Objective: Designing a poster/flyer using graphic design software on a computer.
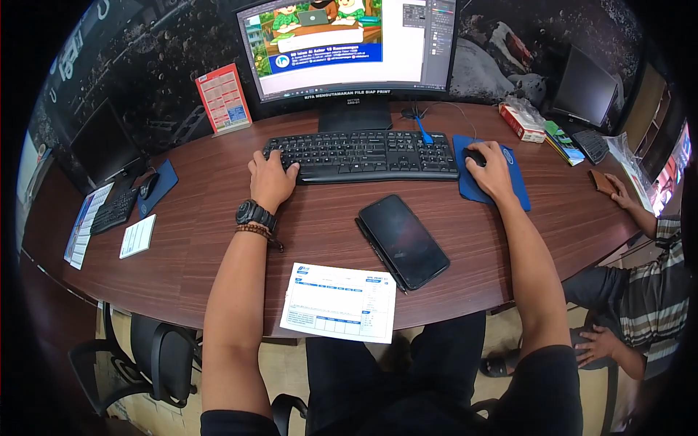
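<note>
At the left end of a black keyboard, my left hand rests with its fingers apart on the keys. A black watch and a beaded bracelet are on that wrist. My right hand is curled over a dark computer mouse on a blue mouse pad. Behind the keyboard stands a monitor with a colourful cartoon layout on its screen. Between my forearms lie a black smartphone, a dark pen along its left edge, and a printed paper form overhanging the desk's front edge.
On the left are a second monitor, a small keyboard and a white notepad. A red desk calendar stands farther back. At the right, a seated person holds a brown wallet-like item at the desk.
</note>
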Demonstrator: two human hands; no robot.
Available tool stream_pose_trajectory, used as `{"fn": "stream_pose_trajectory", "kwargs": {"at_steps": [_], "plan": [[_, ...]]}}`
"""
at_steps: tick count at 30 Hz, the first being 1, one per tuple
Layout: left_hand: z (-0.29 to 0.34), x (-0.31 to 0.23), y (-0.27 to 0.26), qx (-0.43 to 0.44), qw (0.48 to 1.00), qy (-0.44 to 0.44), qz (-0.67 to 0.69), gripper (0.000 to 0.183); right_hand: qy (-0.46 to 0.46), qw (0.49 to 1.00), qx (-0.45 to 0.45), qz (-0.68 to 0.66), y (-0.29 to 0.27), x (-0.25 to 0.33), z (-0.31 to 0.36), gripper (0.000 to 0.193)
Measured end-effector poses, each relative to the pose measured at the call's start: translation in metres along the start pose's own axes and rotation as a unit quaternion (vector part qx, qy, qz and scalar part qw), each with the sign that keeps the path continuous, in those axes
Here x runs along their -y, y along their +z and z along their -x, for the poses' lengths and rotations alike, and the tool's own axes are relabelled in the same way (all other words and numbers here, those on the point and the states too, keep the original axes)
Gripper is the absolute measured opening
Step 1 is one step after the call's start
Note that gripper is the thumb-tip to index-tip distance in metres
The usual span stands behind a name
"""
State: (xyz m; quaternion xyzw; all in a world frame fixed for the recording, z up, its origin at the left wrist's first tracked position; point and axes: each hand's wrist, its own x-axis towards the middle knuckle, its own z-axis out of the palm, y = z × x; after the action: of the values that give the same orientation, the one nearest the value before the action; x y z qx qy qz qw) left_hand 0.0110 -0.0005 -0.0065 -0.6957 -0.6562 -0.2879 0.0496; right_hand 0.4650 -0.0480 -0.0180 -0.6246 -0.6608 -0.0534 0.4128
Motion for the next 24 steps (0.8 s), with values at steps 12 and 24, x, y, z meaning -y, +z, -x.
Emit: {"fn": "stream_pose_trajectory", "kwargs": {"at_steps": [12, 24], "plan": [[-0.001, 0.001, -0.001, 0.011, 1.000, -0.005, 0.002, 0.055, 0.010, 1.000, 0.003, 0.001, -0.001, 0.008, 0.001, 0.037], [0.003, 0.004, -0.005, 0.038, 0.998, -0.046, -0.017, 0.091, 0.006, 1.000, -0.002, -0.005, 0.000, 0.004, 0.001, 0.036]]}}
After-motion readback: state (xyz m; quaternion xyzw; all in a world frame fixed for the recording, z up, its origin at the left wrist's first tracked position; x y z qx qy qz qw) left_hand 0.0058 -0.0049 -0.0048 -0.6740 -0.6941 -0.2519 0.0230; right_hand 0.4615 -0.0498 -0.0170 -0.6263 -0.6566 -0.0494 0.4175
